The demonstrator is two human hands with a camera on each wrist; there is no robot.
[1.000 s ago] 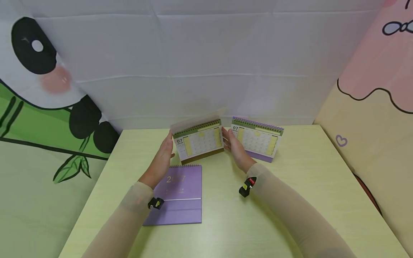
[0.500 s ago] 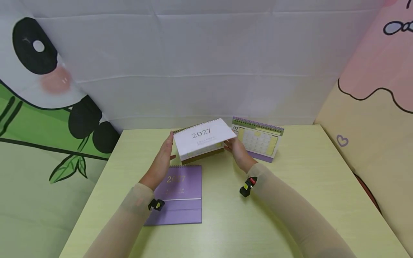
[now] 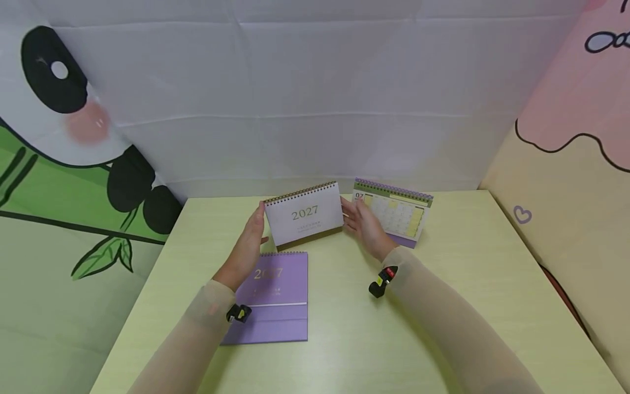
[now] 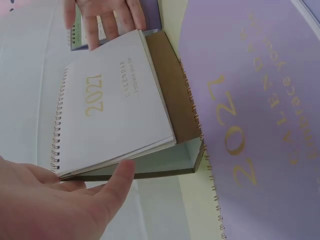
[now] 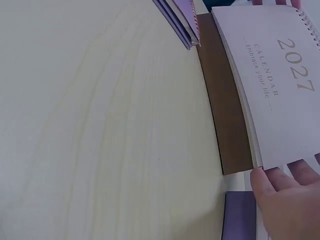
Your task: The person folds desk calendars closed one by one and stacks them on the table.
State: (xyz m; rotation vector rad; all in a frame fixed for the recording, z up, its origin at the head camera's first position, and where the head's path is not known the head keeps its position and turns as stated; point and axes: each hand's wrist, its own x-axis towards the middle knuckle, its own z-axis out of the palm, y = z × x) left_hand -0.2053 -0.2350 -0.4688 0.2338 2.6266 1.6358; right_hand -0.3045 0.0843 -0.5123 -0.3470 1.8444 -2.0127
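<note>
A desk calendar with a white "2027" cover (image 3: pixel 305 212) and brown stand base (image 5: pixel 220 95) stands tilted back on the table, its spiral binding on top. My left hand (image 3: pixel 244 243) is at its left side; in the left wrist view the thumb (image 4: pixel 120 177) touches the page edges and the other fingers are partly hidden behind. At the right edge is my right hand (image 3: pixel 366 227), fingers extended, fingertips right at the cover's side. That hand overlaps a second standing calendar (image 3: pixel 394 216), which shows a "07" page and purple base.
A purple "2027" calendar (image 3: pixel 281 295) lies in front of the white one, partly hidden by the left hand and wrist. A pale wooden table (image 3: pixel 344 328) carries everything. White cloth (image 3: pixel 320 98) hangs behind, with printed panels at both sides.
The white cover, raised behind the calendar at first, has flipped forward and down over the "07" page. My right hand has shifted slightly right; the left has stayed nearly still.
</note>
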